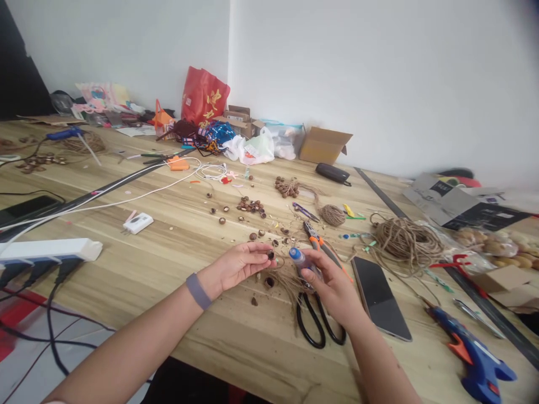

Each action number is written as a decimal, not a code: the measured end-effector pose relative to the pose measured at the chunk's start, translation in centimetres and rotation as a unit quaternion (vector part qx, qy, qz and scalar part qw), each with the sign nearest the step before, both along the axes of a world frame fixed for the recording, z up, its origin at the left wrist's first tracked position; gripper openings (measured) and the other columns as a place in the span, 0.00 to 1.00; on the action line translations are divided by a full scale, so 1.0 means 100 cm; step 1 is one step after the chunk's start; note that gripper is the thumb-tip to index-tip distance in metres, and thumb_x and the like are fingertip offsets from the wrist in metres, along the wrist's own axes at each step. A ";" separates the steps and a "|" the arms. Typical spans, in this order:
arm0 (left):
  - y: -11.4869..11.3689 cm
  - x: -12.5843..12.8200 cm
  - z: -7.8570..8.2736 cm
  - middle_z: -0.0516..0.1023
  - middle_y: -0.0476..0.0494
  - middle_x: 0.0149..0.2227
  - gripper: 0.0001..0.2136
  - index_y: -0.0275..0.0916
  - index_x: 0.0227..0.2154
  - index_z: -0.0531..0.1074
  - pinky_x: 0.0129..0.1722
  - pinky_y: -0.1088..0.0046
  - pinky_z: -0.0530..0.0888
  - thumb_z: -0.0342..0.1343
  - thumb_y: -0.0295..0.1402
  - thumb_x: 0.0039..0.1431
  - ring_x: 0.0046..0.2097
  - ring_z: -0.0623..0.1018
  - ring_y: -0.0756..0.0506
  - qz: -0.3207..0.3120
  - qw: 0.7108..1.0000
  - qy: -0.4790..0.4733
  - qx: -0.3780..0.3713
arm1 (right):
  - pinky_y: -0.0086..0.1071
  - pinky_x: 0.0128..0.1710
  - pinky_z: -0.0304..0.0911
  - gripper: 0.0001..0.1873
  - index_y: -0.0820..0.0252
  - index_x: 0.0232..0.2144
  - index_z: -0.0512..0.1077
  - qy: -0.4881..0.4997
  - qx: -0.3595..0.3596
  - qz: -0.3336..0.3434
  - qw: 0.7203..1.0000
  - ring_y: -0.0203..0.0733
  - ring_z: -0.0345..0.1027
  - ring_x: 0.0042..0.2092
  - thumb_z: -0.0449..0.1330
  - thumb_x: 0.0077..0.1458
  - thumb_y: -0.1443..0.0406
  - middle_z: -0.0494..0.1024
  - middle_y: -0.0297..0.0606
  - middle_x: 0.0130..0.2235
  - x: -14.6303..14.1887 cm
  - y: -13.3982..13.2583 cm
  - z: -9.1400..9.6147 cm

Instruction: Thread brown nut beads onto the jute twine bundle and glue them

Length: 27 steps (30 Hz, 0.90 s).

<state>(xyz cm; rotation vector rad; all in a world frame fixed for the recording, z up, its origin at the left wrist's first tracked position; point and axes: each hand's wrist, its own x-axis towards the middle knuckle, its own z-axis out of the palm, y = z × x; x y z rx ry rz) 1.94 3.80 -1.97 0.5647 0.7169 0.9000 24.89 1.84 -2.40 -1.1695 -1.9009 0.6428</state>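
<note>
Between the thumb and fingers of my left hand (pixel 238 266) is a hollow brown nutshell (pixel 270 255), its opening showing. My right hand (pixel 334 289) is wrapped around a small clear bottle with a blue top (pixel 297 256), tilted toward the shell but apart from it. Under the right hand lie black-handled scissors (pixel 310 322), their blades mostly hidden. Just beyond are pliers with orange-and-grey handles (pixel 322 244). Loose twine strands (pixel 288 286) and another open shell (pixel 269 283) rest on the table below the hands.
More nutshells (pixel 251 205) are scattered farther back. A phone (pixel 381 297), a blue glue gun (pixel 474 348) and a twine coil (pixel 406 241) lie to the right. At left are a power strip (pixel 50 251), white cables and a white plug adapter (pixel 138 223). Bags and boxes line the wall.
</note>
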 end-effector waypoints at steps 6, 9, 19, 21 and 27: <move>-0.001 0.001 -0.002 0.80 0.41 0.32 0.10 0.30 0.37 0.74 0.39 0.80 0.76 0.57 0.15 0.52 0.34 0.82 0.48 -0.017 1.000 -0.002 0.013 | 0.42 0.48 0.64 0.15 0.54 0.47 0.69 -0.135 0.131 -0.037 0.981 0.48 0.71 0.49 0.53 0.59 0.59 0.78 0.42 0.47 -0.006 -0.004 0.001; -0.002 0.002 -0.003 0.80 0.41 0.32 0.10 0.30 0.37 0.74 0.38 0.80 0.77 0.56 0.15 0.52 0.34 0.82 0.48 -0.018 1.000 -0.004 0.011 | 0.43 0.49 0.61 0.15 0.53 0.48 0.69 -0.181 0.176 -0.052 0.966 0.48 0.70 0.50 0.51 0.60 0.61 0.78 0.41 0.47 -0.007 -0.005 0.000; -0.004 0.004 0.000 0.79 0.43 0.30 0.08 0.31 0.33 0.73 0.39 0.79 0.77 0.58 0.16 0.51 0.32 0.81 0.50 -0.007 1.000 0.003 0.009 | 0.41 0.49 0.53 0.14 0.53 0.47 0.69 -0.258 0.225 -0.081 0.936 0.47 0.69 0.48 0.50 0.61 0.64 0.77 0.40 0.44 -0.012 -0.009 0.004; -0.004 0.005 0.000 0.79 0.44 0.30 0.08 0.32 0.33 0.73 0.39 0.79 0.77 0.58 0.16 0.52 0.32 0.81 0.50 -0.009 1.000 0.004 0.009 | 0.41 0.49 0.52 0.14 0.52 0.47 0.69 -0.263 0.234 -0.092 0.932 0.46 0.69 0.46 0.50 0.61 0.64 0.78 0.40 0.43 -0.013 -0.011 0.005; -0.005 0.006 -0.001 0.79 0.44 0.29 0.08 0.32 0.32 0.72 0.37 0.80 0.76 0.59 0.15 0.50 0.31 0.81 0.50 -0.009 1.000 0.009 0.004 | 0.40 0.49 0.50 0.12 0.52 0.46 0.68 -0.276 0.265 -0.097 0.919 0.45 0.69 0.44 0.50 0.61 0.66 0.78 0.39 0.42 -0.016 -0.014 0.010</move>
